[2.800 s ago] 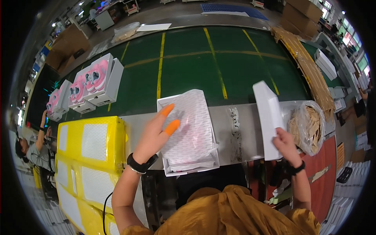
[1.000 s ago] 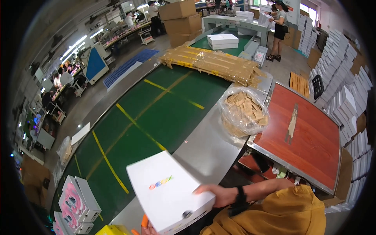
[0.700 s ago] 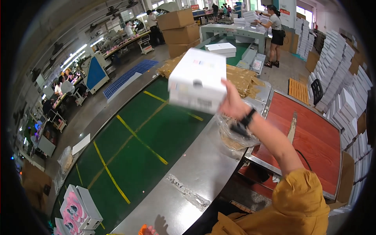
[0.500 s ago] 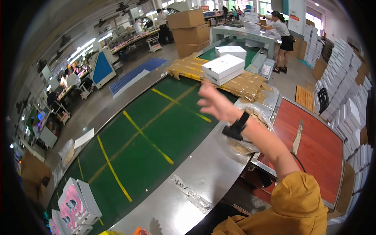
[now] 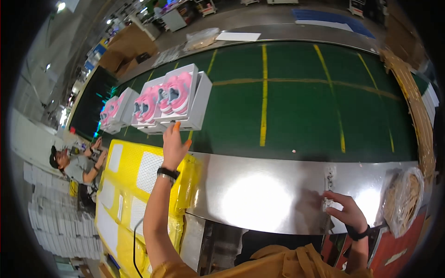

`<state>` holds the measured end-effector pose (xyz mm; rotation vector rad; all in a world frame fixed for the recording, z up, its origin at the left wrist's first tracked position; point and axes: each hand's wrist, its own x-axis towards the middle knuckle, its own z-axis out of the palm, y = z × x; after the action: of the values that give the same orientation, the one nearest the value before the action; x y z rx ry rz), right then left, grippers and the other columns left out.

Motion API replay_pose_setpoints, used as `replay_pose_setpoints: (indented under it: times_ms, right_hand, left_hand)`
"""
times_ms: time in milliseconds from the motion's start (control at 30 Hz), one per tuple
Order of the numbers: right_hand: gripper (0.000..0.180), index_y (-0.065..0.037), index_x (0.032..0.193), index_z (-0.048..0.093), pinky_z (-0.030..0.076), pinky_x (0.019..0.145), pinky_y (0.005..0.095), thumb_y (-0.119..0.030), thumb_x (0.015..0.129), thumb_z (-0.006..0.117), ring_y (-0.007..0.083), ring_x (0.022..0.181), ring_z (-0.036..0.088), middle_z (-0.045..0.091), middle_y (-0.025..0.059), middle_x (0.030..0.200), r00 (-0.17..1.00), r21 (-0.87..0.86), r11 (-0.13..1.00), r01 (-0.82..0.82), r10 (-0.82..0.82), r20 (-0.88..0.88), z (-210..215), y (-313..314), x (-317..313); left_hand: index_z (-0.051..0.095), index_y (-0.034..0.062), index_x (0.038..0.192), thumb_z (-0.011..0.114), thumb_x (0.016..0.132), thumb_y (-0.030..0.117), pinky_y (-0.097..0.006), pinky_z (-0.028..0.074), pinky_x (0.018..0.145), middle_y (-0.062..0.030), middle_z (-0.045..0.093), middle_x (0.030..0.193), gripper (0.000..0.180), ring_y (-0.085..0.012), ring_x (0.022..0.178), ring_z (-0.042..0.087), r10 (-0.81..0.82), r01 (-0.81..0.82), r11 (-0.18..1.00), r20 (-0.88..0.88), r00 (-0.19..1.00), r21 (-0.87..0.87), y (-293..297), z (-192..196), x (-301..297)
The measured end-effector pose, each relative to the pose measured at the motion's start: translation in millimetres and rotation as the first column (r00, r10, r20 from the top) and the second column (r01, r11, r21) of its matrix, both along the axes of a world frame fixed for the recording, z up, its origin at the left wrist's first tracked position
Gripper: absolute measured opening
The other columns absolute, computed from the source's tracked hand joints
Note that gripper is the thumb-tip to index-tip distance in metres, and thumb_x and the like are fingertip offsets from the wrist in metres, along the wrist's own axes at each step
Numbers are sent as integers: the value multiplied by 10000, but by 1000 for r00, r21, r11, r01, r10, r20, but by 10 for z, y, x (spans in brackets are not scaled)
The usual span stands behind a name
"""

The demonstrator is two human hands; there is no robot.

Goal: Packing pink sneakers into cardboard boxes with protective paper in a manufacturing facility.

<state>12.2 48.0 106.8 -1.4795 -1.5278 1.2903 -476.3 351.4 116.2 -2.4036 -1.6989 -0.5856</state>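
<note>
My left hand (image 5: 174,147) reaches to the near side of an open white shoebox (image 5: 197,109) on the green conveyor. Orange coverings show on its fingertips, which meet the box's near lower edge; the thumb stands apart, so the hand is open. Pink sneakers (image 5: 176,95) lie in this box, and a second pair of pink sneakers (image 5: 144,107) sits close beside them to the left. Over the metal ledge (image 5: 259,194) at the right, my right hand (image 5: 345,209) is open with thumb and fingers apart, holding nothing, near a strip of clear tape (image 5: 330,178).
Farther left on the green belt (image 5: 296,111) stands another white box (image 5: 124,111) with pink sneakers. Yellow-wrapped packages (image 5: 178,194) lie beside my left arm. A co-worker (image 5: 76,167) is at the far left. A plastic bag of brown paper (image 5: 404,201) rests at the right.
The view has swung left and down, from the stacked white boxes at the belt's end to the sneaker boxes. My left hand has come into view at a box; my right is now above the ledge.
</note>
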Motion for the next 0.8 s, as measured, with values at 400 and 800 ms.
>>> replay_pose_setpoints:
  times_ms: [400,800]
  right_hand:
    - [517,-12,1313,549,448,1002,353,-17,816,691,259,1167,599,640,166,1227,996,-67,997,-43,48,74,223,354,-458]
    - [564,-81,1515,247,401,1030,387,-329,1039,421,206,1246,479,485,85,1357,652,-314,906,285,-423,-629,-330,331,-905]
  left_hand:
    - [615,60,939,751,728,174,-463,489,697,-158,647,873,276,-357,800,640,-366,367,927,-26,930,74,981,-324,-1]
    - [566,53,755,683,753,182,-381,463,576,-99,543,736,174,-268,700,588,-743,756,654,201,639,15,-1671,242,1913]
